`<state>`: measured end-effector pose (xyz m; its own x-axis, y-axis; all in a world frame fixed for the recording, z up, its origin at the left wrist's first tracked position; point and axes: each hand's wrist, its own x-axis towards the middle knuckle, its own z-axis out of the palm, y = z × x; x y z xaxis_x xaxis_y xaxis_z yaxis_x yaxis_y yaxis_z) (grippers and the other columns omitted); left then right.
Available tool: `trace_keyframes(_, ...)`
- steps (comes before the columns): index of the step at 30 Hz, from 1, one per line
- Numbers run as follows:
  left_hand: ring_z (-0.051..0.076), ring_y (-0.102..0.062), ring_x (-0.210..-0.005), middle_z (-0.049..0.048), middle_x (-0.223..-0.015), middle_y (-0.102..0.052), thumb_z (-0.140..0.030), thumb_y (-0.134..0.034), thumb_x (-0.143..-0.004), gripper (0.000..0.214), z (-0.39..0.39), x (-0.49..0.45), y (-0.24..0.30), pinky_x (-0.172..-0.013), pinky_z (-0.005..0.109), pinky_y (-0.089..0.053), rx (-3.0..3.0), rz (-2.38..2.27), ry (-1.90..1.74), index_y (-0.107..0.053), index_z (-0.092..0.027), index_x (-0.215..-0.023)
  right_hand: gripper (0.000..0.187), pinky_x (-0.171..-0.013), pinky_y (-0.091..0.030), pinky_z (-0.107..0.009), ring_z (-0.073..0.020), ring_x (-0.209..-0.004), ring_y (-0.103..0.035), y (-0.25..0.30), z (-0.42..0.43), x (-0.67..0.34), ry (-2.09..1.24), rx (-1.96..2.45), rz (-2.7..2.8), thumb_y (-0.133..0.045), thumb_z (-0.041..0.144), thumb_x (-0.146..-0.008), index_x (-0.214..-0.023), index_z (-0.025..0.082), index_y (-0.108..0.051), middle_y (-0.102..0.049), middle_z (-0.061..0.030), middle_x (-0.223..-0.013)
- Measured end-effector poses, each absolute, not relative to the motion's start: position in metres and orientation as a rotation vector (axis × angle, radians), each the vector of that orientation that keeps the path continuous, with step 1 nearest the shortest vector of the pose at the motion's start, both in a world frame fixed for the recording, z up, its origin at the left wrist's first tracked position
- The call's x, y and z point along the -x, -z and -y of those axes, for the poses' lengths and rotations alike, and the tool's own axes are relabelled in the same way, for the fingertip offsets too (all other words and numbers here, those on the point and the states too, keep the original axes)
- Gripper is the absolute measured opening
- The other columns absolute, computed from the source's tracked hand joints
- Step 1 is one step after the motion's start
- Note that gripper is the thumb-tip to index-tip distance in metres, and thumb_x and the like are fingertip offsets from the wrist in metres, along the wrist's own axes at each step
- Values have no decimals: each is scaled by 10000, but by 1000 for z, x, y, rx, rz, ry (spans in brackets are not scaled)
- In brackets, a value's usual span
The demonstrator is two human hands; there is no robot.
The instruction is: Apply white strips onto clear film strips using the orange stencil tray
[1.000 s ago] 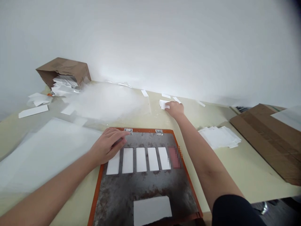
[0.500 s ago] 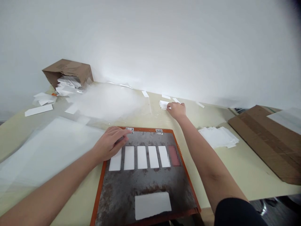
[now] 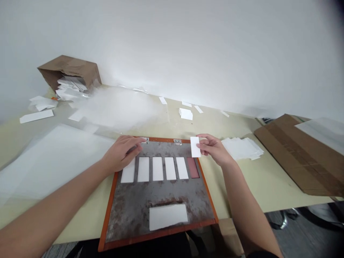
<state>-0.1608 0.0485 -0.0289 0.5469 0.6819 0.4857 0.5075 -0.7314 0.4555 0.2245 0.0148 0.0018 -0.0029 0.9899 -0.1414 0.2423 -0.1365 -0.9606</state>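
Observation:
My right hand pinches a white paper strip upright between thumb and fingers, just above the plate's top right corner. My left hand rests on the top edge of a rust-stained metal plate in an orange frame, holding nothing. Several white strips lie side by side in a row of slots. Beside them, a slot at the right end shows a red surface. A white paper rectangle lies near the plate's lower edge.
A small paper pile and loose strips lie at the back of the table. A stack of white papers sits right of the plate. A tipped paper bag spills strips at back left. Flattened cardboard lies at right.
My right hand has left the small paper pile at the back and come toward the plate, now holding a strip. My left hand stays on the plate. The whole view has shifted slightly.

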Motion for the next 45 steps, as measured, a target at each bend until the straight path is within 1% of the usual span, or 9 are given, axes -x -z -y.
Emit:
trace_keyframes(2,205,-662,-975,37,-1027,-738,-359,-391,-1007,314,-48,161,29,-933,361,-472,-2506,-1025,-969,-592,-237,-1216,450,-449,-276,-217,-51,-469,-393,5,-1,-223,-1301,1471,1295,-837,411,-673,-1040,233,-648,-658,32,-705)
trace_keyframes(4,201,-664,-951,28,-991,-737,-359,-399,-1006,310,-49,162,28,-929,359,-473,-2500,-1049,-953,-589,-240,-1220,422,-454,-260,-211,-47,-477,-386,12,8,-222,-1373,1461,1287,-832,401,-691,-1030,232,-644,-665,35,-715)
trace_keyframes(6,196,-667,-946,18,-959,-735,-339,-411,-1003,294,-49,163,27,-931,353,-472,-2512,-1039,-940,-585,-243,-1219,395,-510,-344,-213,-70,-553,-498,17,15,-222,-1419,1453,1291,-826,387,-710,-1023,231,-642,-684,26,-746)
trace_keyframes(8,192,-672,-947,9,-934,-734,-315,-426,-994,279,-50,163,27,-930,346,-476,-2530,-1012,-955,-582,-251,-1217,370,-628,-439,-237,-105,-679,-601,21,19,-223,-1441,1437,1293,-816,373,-732,-1024,232,-639,-707,15,-781)
trace_keyframes(10,192,-678,-938,3,-915,-735,-307,-441,-982,273,-50,162,26,-918,346,-486,-2533,-1005,-978,-588,-266,-1208,354,-696,-471,-259,-121,-726,-633,23,21,-226,-1450,1428,1287,-808,365,-746,-1025,233,-634,-720,14,-790)
trace_keyframes(17,160,-660,-794,-5,-824,-718,-248,-495,-959,223,-50,157,23,-835,330,-511,-2537,-939,-1100,-605,-251,-1152,313,-717,-498,-271,-124,-704,-656,21,25,-231,-1475,1401,1325,-819,341,-727,-947,230,-625,-736,17,-790)
trace_keyframes(24,135,-618,-756,-10,-811,-686,-205,-514,-961,230,-51,156,24,-791,288,-491,-2534,-929,-1137,-611,-229,-1168,308,-736,-518,-272,-114,-709,-664,22,23,-234,-1521,1361,1356,-819,306,-726,-942,230,-614,-741,19,-785)
trace_keyframes(39,127,-608,-741,-26,-818,-698,-325,-487,-970,242,-49,156,24,-816,287,-505,-2463,-1085,-1051,-627,-247,-1152,360,-739,-533,-288,-130,-707,-677,18,23,-230,-1532,1391,1339,-841,337,-682,-942,223,-620,-746,10,-781)
trace_keyframes(45,128,-598,-742,-16,-823,-693,-300,-505,-963,239,-47,156,24,-838,292,-499,-2468,-1044,-1061,-629,-238,-1158,359,-731,-541,-302,-138,-712,-678,20,24,-231,-1506,1410,1339,-848,347,-672,-940,230,-640,-744,9,-774)
